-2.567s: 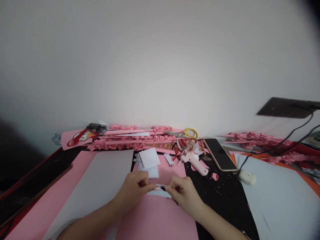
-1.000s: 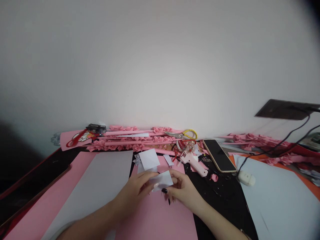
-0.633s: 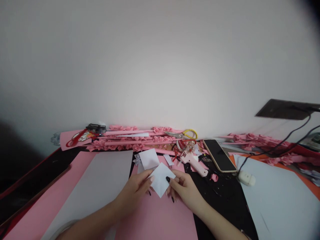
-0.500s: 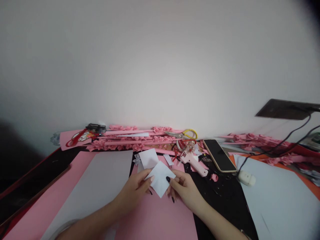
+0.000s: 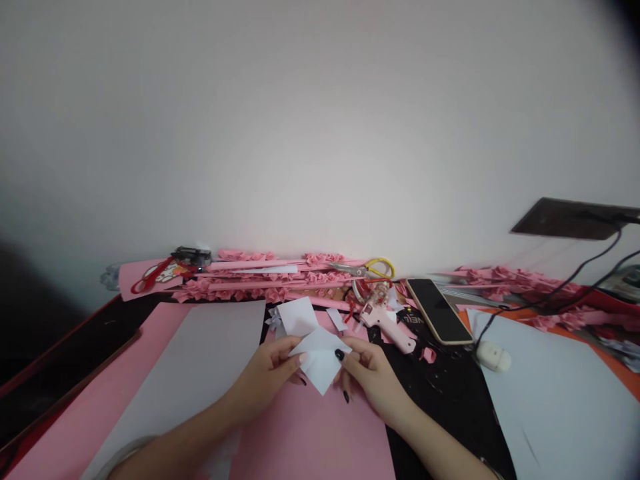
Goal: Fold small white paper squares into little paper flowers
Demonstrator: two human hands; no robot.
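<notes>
A white paper square (image 5: pixel 321 363) is held with one corner toward me, above a pink paper sheet (image 5: pixel 315 433). My left hand (image 5: pixel 273 373) pinches its left corner, thumb on top and fingers beneath. At the right corner my right hand (image 5: pixel 367 373) grips it the same way, its dark-nailed thumb on the upper face. A faint crease runs across the square between the two thumbs. Just behind it lies another white paper square (image 5: pixel 299 316), partly covered by the held one. A small folded paper flower (image 5: pixel 274 320) sits beside that.
Pink paper flower stems (image 5: pixel 240 287) line the wall. Yellow-handled scissors (image 5: pixel 377 268), a pink glue gun (image 5: pixel 387 327) and a phone (image 5: pixel 440 310) lie behind my right hand. Farther right are a white earbud case (image 5: pixel 493 357) and cables. White sheets (image 5: pixel 200 373) flank both sides.
The paper square's far corner has dropped toward me, and the sheet now bends along a line between my thumbs. Both hands keep their hold with barely any shift.
</notes>
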